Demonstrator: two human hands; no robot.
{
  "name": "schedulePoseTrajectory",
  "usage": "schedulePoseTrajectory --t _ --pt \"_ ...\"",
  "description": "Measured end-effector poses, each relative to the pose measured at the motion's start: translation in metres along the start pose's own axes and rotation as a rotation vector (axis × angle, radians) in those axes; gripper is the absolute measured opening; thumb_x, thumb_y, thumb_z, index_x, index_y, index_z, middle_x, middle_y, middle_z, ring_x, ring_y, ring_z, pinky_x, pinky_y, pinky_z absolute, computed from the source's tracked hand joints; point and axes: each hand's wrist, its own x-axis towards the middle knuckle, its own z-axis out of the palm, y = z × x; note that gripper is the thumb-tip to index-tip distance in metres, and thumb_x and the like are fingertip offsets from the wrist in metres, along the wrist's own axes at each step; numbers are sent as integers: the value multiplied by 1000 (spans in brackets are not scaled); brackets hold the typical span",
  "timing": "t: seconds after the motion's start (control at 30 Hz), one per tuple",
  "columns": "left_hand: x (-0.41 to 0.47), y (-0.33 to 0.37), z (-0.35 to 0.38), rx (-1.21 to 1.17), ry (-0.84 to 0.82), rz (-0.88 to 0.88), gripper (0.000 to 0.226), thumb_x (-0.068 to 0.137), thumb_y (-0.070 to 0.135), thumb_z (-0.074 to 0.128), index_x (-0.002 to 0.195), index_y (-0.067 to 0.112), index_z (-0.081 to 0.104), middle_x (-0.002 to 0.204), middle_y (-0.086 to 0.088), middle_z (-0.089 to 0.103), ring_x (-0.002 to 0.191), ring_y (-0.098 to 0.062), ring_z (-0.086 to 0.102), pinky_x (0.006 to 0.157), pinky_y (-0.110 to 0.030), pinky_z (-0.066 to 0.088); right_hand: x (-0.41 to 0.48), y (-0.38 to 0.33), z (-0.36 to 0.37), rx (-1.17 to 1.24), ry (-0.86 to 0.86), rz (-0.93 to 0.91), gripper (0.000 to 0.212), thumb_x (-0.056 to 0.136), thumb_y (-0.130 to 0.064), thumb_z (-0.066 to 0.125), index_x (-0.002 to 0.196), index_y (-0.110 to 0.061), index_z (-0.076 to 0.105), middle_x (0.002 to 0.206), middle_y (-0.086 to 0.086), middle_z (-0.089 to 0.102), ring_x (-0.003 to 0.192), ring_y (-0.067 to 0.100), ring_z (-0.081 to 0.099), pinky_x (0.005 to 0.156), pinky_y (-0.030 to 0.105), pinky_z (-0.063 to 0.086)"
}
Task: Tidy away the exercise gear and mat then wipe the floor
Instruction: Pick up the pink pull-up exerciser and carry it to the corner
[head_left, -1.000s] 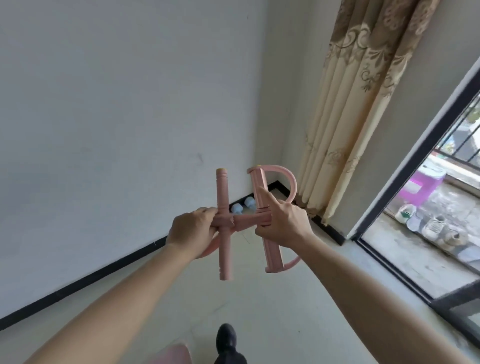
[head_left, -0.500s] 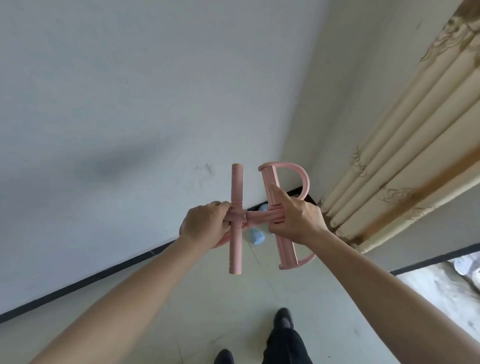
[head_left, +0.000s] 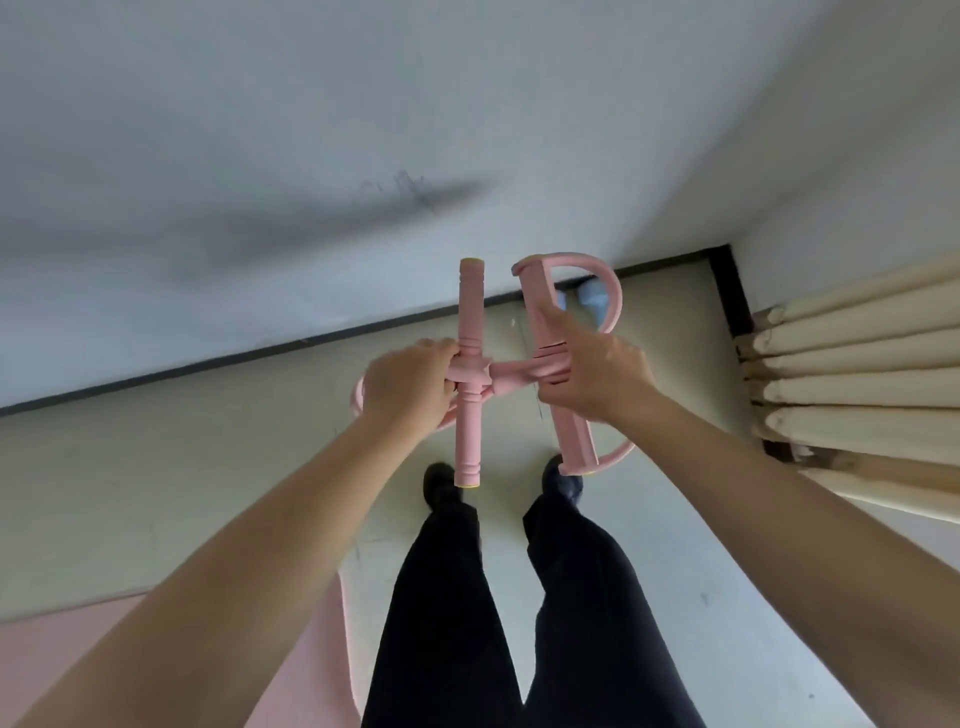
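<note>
I hold a pink pedal resistance puller (head_left: 514, 374) in front of me, above the floor. My left hand (head_left: 410, 387) grips its straight handle bar (head_left: 470, 312) at the middle. My right hand (head_left: 592, 371) grips the foot-pedal bar (head_left: 574, 439) with the curved pink straps, thumb lying up along it. The short tubes between the two bars are bunched together. A pink exercise mat (head_left: 62, 660) lies on the floor at the lower left. Light blue dumbbells (head_left: 589, 296) sit by the wall in the corner, partly hidden behind the puller.
A white wall (head_left: 260, 156) with a black skirting board runs across in front of me. Beige curtains (head_left: 857, 374) hang at the right. My legs in black trousers (head_left: 519, 597) and dark shoes stand on the pale tiled floor (head_left: 182, 493).
The view has tilted down and moved closer to the wall corner; my legs and the mat have come into sight. Both hands keep the same grip on the puller.
</note>
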Motion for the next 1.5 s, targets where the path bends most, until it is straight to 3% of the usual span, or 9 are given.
schedulePoseTrajectory --t 0.43,0.77,0.87,0.97,1.07,1.17,1.27,1.4,1.5 --pt "142 -58 354 -48 -209 -12 28 86 22 58 114 21 59 103 -1 67 82 -35 66 68 -42 53 204 122 306 -25 -166 143 95 76 -32 63 151 -49 7 108 0 59 89 34 64 79 41 50" --pt "236 -112 515 -79 -102 -123 24 87 14 51 111 13 54 102 -14 62 87 -43 60 67 -45 46 345 156 437 19 -92 104 92 85 -29 66 152 -50 7 111 3 58 97 33 62 73 37 45" --pt "261 -111 539 -102 -70 -179 30 86 12 51 115 13 55 107 -16 61 93 -42 59 67 -40 39 373 169 454 49 -89 121 93 86 -30 68 153 -51 6 104 2 53 96 29 57 74 36 42" --pt "283 -102 559 -185 -54 -275 30 87 11 51 115 12 58 111 -15 63 99 -37 58 64 -33 27 394 178 463 27 -69 138 94 85 -33 72 155 -46 10 121 9 55 110 34 57 85 41 46" --pt "292 -100 574 -324 -31 -303 32 86 8 47 116 9 60 114 -15 64 103 -33 58 66 -29 30 398 180 467 -47 -58 92 87 89 -32 69 156 -38 14 130 14 51 114 39 56 91 45 47" --pt "284 -101 569 -504 -115 -235 46 84 11 44 128 8 58 131 -14 57 119 -30 54 96 -28 39 384 178 467 -15 -82 10 81 92 -26 64 157 -31 16 157 12 26 129 40 47 99 50 44" --pt "267 -100 547 -546 -162 -186 49 87 29 41 135 23 54 153 -9 40 141 -27 37 114 -26 23 360 176 461 29 -96 -13 76 94 -26 61 157 -25 18 165 12 4 145 37 28 109 52 36" --pt "226 -87 502 -328 -12 -170 48 100 29 41 146 15 37 161 -18 19 144 -36 28 113 -53 30 314 175 434 -66 81 47 72 96 -30 57 157 -22 20 166 15 -3 153 34 3 123 47 9" --pt "195 -77 457 -221 80 -156 59 102 39 36 151 7 28 160 -25 14 144 -41 26 114 -52 30 278 169 392 -76 135 77 78 96 -35 56 159 -22 12 166 15 -8 153 33 -4 122 47 3"
